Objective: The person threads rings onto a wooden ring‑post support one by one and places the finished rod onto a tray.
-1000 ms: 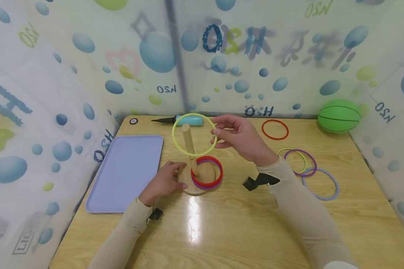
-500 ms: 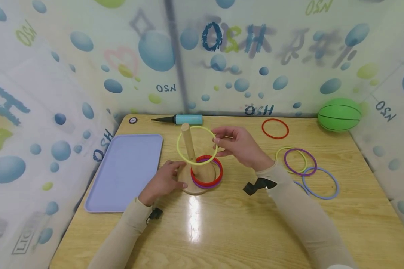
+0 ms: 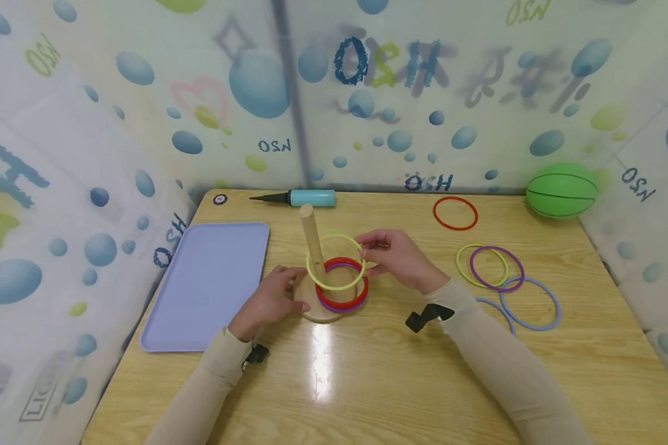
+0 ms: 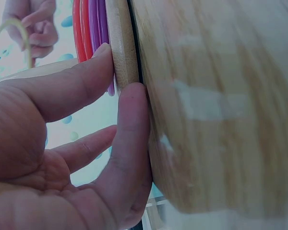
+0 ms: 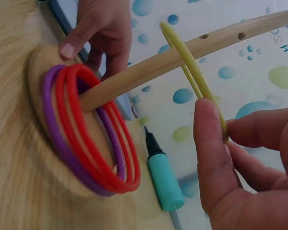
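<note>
In the head view a wooden post point(image 3: 312, 241) rises from a round wooden base point(image 3: 310, 314). My left hand point(image 3: 267, 304) grips the base's left edge, thumb and finger at its rim in the left wrist view. Red rings point(image 5: 126, 188) and purple rings point(image 4: 102, 24) encircle the foot of the post, lying on the base. Between thumb and fingers, my right hand point(image 3: 398, 259) pinches a thin yellow ring point(image 5: 196, 69). That ring surrounds the post partway down, apart from the stacked rings.
Left of the stand lies a lilac tray point(image 3: 217, 235). A blue hand pump point(image 3: 312, 198) sits behind it. To the right are a red ring point(image 3: 436, 217), another yellow ring point(image 3: 459, 269), a purple ring point(image 3: 520, 266) and blue rings point(image 3: 558, 309). A green ball point(image 3: 562, 191) stands at the back right.
The right hand has lowered the yellow ring along the post, from around its top to closer above the stacked rings. The left hand stays at the base.
</note>
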### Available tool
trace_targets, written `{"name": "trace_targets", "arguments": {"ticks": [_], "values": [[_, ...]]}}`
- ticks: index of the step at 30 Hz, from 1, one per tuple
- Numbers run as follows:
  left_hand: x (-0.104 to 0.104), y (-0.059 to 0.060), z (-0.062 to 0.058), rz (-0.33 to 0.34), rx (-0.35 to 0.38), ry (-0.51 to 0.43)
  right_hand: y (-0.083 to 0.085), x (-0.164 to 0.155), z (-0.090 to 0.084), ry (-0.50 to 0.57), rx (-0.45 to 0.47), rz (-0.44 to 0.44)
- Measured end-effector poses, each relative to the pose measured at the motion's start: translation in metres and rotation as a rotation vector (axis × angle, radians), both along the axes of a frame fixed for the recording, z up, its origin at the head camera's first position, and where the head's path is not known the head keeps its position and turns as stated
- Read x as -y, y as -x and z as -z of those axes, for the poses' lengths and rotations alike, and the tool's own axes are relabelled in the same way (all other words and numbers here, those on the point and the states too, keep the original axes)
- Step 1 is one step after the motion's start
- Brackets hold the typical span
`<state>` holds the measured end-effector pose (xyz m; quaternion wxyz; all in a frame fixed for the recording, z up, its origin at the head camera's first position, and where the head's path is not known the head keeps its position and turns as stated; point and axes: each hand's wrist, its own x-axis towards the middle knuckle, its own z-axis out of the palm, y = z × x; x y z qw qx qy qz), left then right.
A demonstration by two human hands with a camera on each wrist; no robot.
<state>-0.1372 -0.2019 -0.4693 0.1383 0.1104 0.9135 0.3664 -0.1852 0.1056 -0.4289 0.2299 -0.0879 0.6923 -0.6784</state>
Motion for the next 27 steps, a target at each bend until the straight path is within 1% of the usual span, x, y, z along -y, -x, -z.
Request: {"name": "trace_targets", "arguments": {"ticks": [8,14,19,22,27], "values": [[0.001,-0.001,0.0,-0.002,0.011,0.006,0.002,-0.002,0.026,-0.029,0.044,0.0],[0.0,-0.002,0.0,-0.009,0.034,-0.006,0.005,-0.002,0.039,-0.11,0.038,-0.017],[0.001,-0.001,0.002,-0.007,0.03,0.0,0.005,-0.001,0.044,-0.169,0.008,-0.029],[0.002,0.0,0.002,0.0,0.018,0.005,0.004,0.0,0.044,-0.198,-0.019,-0.037],[0.002,0.0,0.001,-0.006,0.025,-0.004,0.001,0.001,0.042,-0.258,-0.063,-0.038]]}}
